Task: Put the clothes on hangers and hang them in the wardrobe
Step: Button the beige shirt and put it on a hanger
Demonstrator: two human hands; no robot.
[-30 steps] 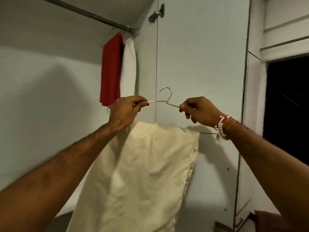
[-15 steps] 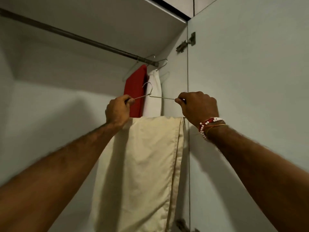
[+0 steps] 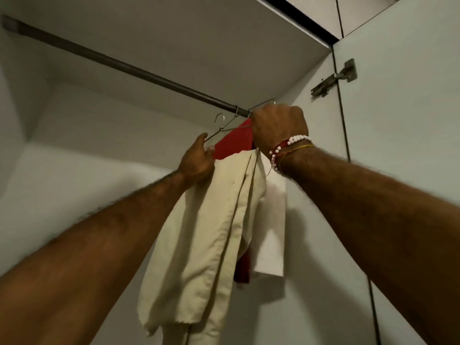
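Two clenched on hanger (image 3: 221, 129), left grip (image 3: 196, 161), right grip (image 3: 278, 128)

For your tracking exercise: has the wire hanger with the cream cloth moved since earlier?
Yes. The hanger has risen toward the rail, its hook now just below it.

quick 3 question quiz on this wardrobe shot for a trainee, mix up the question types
1. True or false: the hook of the wire hanger is already over the rail.
2. Which hangs on the rail just behind the cream cloth? A red garment; B blue jacket; C black coat.
3. Which hand wears the beaded bracelet?

Key
1. False: the hook sits below the rail.
2. A.
3. The right hand.
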